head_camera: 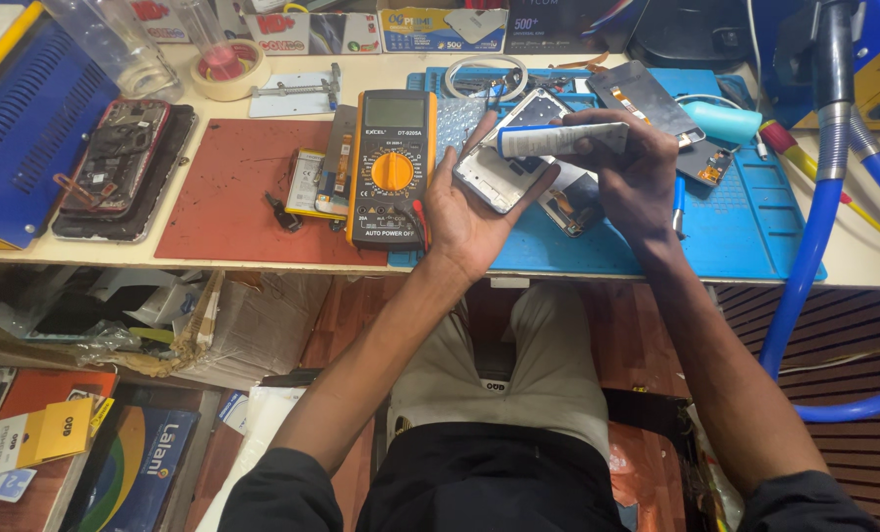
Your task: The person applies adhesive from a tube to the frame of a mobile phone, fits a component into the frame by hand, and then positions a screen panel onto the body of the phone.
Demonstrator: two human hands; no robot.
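Note:
My left hand (465,212) holds a white phone frame (507,158) palm up, tilted over the front of the blue work mat (745,236). A white glue tube (563,140) with a dark blue cap end lies sideways across the top of the phone frame, gripped by my right hand (637,172). The tube's tip points left, right at the frame's upper edge. Both hands hover just above the bench, close together.
An orange-dialled multimeter (391,167) lies just left of my left hand on a red mat (233,197). Opened phones (120,163) rest far left beside a blue box (26,128). A tape roll (228,69), phone screens (642,99) and blue hoses (814,227) surround the bench.

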